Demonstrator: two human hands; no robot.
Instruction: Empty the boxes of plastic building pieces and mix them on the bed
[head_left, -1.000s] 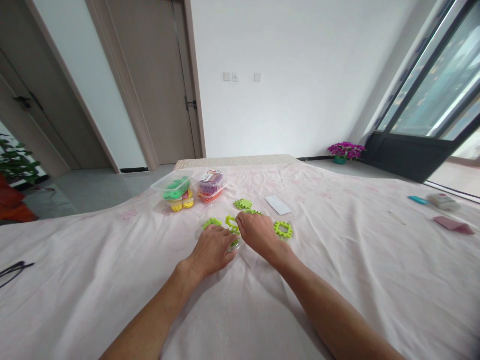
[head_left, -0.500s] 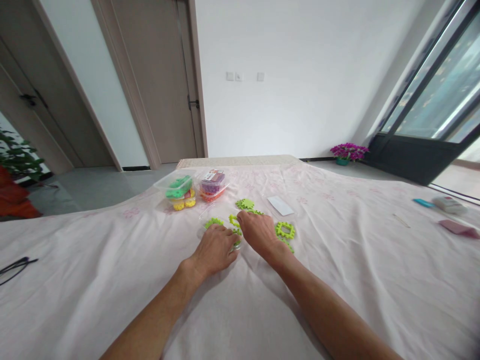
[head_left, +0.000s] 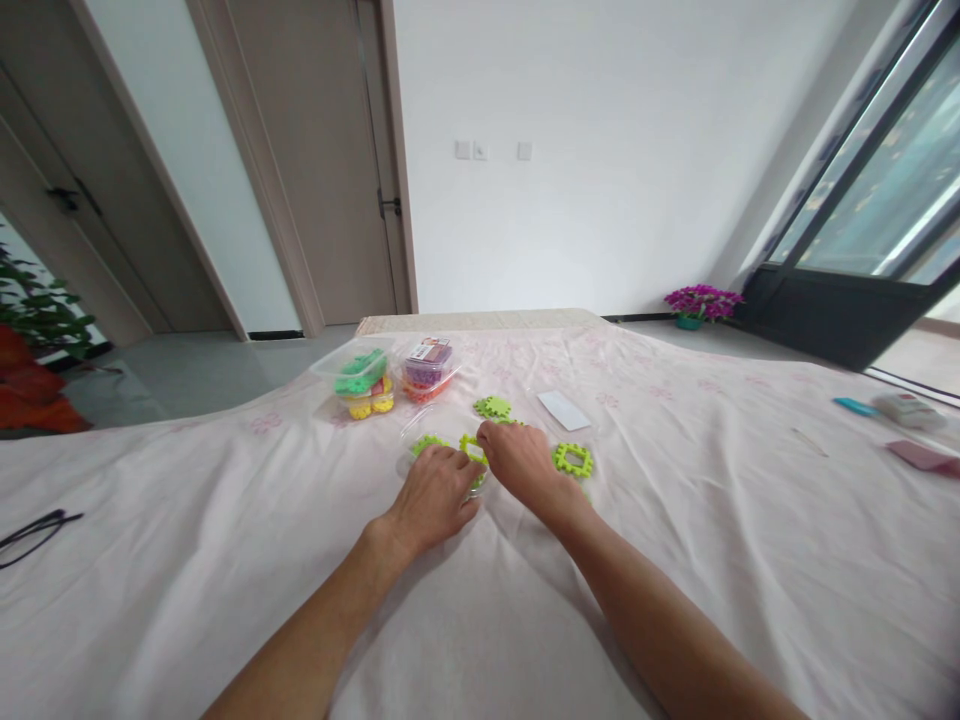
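Note:
My left hand (head_left: pixel 437 497) is closed on the near rim of a clear plastic box (head_left: pixel 405 466), its fingers partly hiding the inside. Light green toothed pieces (head_left: pixel 429 443) lie in this box. My right hand (head_left: pixel 523 462) pinches a light green square frame piece (head_left: pixel 466 441) over the box, beside the left fingertips. Another square frame piece (head_left: pixel 560 460) lies on the cloth to the right of my right hand. Beyond the hands is a solid green toothed piece (head_left: pixel 493 407). A further green piece shows partly behind my right knuckles.
Clear boxes of green and yellow pieces (head_left: pixel 364 375) and of purple and orange pieces (head_left: pixel 427 370) stand at the back left. A white card (head_left: pixel 564 411) lies beyond my right hand. Black-framed glasses (head_left: pixel 37 530) rest far left; a pink item (head_left: pixel 922 455) lies far right.
The green frame in my right hand has tipped flatter and come lower over the box. My left hand stays at the box. The view has shifted slightly.

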